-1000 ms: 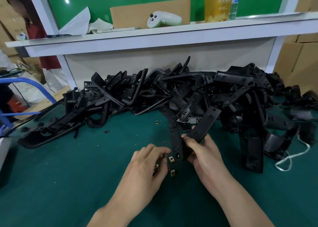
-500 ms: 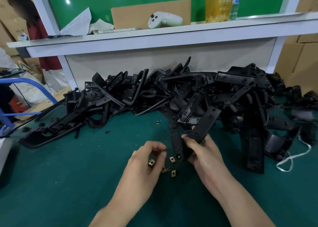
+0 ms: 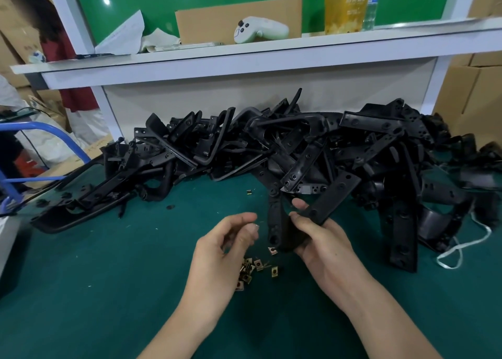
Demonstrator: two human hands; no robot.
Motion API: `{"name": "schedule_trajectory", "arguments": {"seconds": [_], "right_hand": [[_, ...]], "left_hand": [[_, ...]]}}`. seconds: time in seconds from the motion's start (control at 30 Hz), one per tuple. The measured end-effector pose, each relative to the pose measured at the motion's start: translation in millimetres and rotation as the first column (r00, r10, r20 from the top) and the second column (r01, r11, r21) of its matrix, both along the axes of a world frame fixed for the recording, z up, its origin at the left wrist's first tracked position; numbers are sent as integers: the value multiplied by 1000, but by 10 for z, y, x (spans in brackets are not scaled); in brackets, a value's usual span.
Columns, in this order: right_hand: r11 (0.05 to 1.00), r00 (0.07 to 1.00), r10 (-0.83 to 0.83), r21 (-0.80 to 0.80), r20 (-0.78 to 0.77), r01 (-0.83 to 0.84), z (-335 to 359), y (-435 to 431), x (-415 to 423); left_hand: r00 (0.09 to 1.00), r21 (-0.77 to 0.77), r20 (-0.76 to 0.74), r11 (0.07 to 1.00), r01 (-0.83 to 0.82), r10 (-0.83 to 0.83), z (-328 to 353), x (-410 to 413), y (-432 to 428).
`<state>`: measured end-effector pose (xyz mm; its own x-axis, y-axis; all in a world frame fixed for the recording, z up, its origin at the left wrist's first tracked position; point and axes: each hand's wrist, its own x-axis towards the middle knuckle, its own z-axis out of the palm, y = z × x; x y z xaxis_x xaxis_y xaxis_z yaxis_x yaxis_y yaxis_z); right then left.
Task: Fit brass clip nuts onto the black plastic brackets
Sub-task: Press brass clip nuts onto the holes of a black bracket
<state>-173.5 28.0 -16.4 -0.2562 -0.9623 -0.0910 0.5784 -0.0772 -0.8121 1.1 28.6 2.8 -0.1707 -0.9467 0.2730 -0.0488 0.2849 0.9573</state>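
Observation:
My right hand (image 3: 323,241) grips a black plastic bracket (image 3: 335,195) at its bend, just above the green mat; one arm points up and right, the other (image 3: 274,222) hangs toward my left hand. My left hand (image 3: 225,252) hovers just left of that arm, thumb and forefinger pinched together as on a brass clip nut, which the fingertips hide. Several loose brass clip nuts (image 3: 251,269) lie on the mat under my left hand. One more nut (image 3: 249,192) lies farther back. A big heap of black brackets (image 3: 271,146) fills the back of the table.
The green mat (image 3: 108,277) covers the table. A white shelf (image 3: 244,57) above the heap carries a white controller (image 3: 259,29), cardboard and a yellow can (image 3: 345,5). A white cord (image 3: 461,247) lies at the right, a blue cart frame (image 3: 54,133) and a person stand at the left.
My left hand lifted off the loose nuts with a nut pinched in its fingers and moved up toward the bracket. My right hand kept the bracket almost still.

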Motion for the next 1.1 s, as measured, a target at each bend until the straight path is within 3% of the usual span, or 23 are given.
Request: {"name": "schedule_trajectory", "arguments": {"seconds": [0.27,0.67,1.1], "right_hand": [[997,980,75,-31,184,-71,7,22,-22],[996,996,86,27,9,-86,-5,38,12],[996,995,82,29,-54,-80,5,56,28]], "left_hand": [[996,79,-84,997,18,-12,-10,9,-29],[991,88,-124,995,-38,49,37,12,-23],[993,92,-121,996,4,7,40,34,-30]]}}
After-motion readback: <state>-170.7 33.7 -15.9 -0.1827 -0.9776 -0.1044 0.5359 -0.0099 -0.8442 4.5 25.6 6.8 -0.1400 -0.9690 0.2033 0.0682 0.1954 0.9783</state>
